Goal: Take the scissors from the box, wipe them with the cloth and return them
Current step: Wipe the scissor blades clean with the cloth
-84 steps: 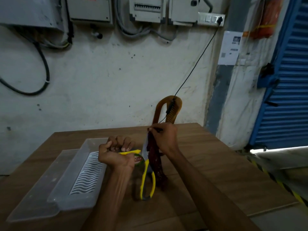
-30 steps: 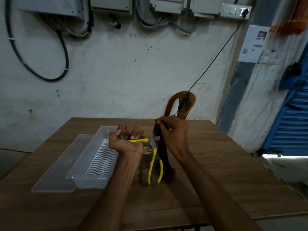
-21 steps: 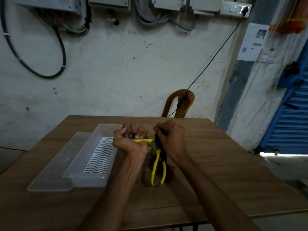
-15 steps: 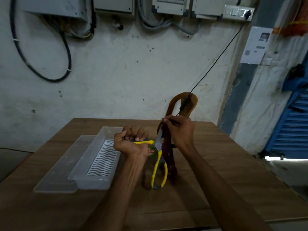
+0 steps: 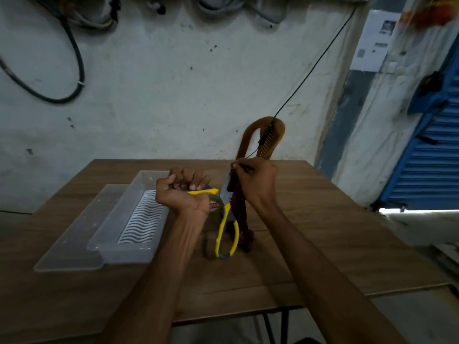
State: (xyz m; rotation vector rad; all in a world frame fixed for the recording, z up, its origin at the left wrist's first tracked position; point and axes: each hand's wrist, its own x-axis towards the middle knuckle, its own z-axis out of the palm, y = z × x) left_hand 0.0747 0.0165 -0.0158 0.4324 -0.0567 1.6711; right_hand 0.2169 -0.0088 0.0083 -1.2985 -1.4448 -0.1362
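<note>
Now the left hand [image 5: 182, 197] fists one yellow handle of the scissors [image 5: 224, 219], held mid-frame above the surface [image 5: 323, 219]. The right hand [image 5: 258, 181] pinches the dark red cloth [image 5: 238, 207], seemingly round a blade. The clear box [image 5: 129, 219] lies centre-left.

Workshop: wall cables [image 5: 74, 70], blue roller shutter [image 5: 432, 155], bare plaster wall [image 5: 173, 95].

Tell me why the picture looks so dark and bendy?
Head view: the room is dim, so the hands, left and right, and the cloth look murky; brighter light shows low at the right. The wide lens curves the wall and the table edges.
</note>
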